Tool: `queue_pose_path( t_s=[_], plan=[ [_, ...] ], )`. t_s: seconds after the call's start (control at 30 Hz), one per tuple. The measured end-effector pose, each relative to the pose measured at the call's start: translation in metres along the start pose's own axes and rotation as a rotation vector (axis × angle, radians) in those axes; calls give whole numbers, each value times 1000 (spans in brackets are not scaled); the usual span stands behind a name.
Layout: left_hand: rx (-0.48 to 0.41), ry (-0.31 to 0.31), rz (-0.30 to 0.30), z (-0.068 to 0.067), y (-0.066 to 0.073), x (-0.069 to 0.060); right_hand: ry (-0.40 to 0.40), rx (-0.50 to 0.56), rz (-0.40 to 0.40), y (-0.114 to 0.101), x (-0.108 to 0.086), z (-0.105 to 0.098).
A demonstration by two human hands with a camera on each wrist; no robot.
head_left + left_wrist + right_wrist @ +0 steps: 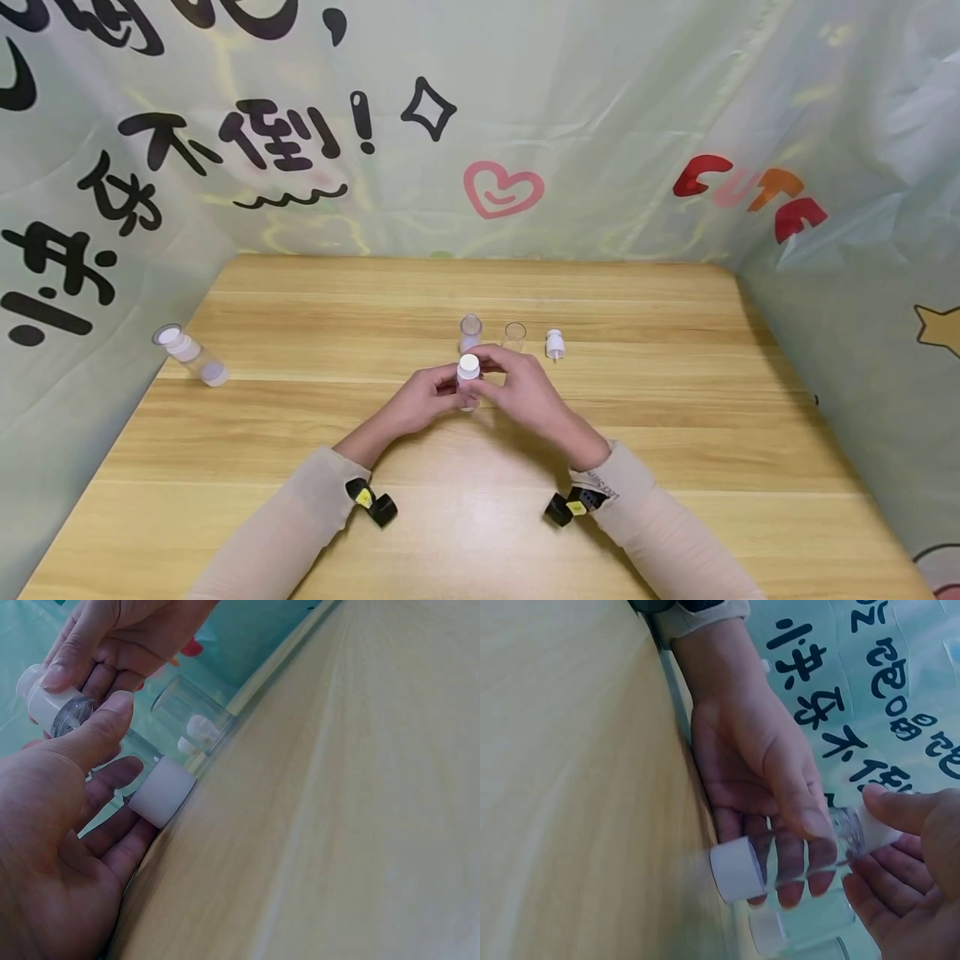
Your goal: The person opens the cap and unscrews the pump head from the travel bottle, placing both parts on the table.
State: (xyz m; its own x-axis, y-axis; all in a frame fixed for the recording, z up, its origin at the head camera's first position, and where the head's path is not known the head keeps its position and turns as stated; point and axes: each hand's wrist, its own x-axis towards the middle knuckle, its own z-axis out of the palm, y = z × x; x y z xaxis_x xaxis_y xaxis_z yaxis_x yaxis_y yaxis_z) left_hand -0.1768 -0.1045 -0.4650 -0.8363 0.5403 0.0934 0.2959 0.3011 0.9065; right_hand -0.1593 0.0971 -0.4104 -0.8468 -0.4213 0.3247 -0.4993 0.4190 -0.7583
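A small clear bottle with a white base point(163, 791) and a white top point(469, 364) stands upright between both hands, its base at the table. My left hand point(423, 402) grips the clear body, thumb on one side and fingers on the other. My right hand point(519, 390) pinches the white top between thumb and fingers, plain in the left wrist view. Just behind stand a second clear bottle point(470, 333) and a clear cap point(514, 336). To their right is a white pump head point(555, 343), its thin stem toward me.
Another clear bottle with a white top point(191, 354) stands near the table's left edge. The wooden table point(675, 517) meets printed cloth walls point(600, 125) at the back and sides.
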Motion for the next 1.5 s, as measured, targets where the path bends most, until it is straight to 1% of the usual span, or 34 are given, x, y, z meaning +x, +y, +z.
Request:
queue_pose_path(
  t_s=[0.13, 0.23, 0.3, 0.47, 0.53, 0.7, 0.8, 0.93, 1.07, 1.27, 1.37, 1.5],
  plan=[
    [-3, -3, 4, 1, 0, 0, -41, 26, -6, 2, 0, -4],
    [-10, -5, 5, 2, 0, -1, -76, 45, 5, 3, 0, -7],
    [-6, -7, -7, 1, 9, -2, -95, 54, 19, 4, 0, -8],
    [-3, -9, -37, 2, 10, -2, -128, 73, 41, 5, 0, -10],
    [-6, -2, -35, 4, 1, -1, -137, 83, 39, 5, 1, -10],
    [2, 9, -19, 2, -2, 0, -151, 101, 18, 5, 3, -11],
    [-1, 8, 6, 1, -1, 1, -127, 94, -3, 2, 4, -12],
    [6, 3, 32, 1, -2, 3, -77, 44, -11, -3, 5, -10],
    [4, 8, 28, 0, -3, 0, -39, 4, 1, -10, 7, -6],
    [-5, 4, -10, -1, -4, -6, 13, -61, 10, -16, 9, 3],
    [-5, 3, 0, -2, -3, -5, 43, -95, 16, -18, 9, 5],
    [-27, -8, 14, -1, -2, -1, 69, -107, 34, -17, 7, 6]
  ],
)
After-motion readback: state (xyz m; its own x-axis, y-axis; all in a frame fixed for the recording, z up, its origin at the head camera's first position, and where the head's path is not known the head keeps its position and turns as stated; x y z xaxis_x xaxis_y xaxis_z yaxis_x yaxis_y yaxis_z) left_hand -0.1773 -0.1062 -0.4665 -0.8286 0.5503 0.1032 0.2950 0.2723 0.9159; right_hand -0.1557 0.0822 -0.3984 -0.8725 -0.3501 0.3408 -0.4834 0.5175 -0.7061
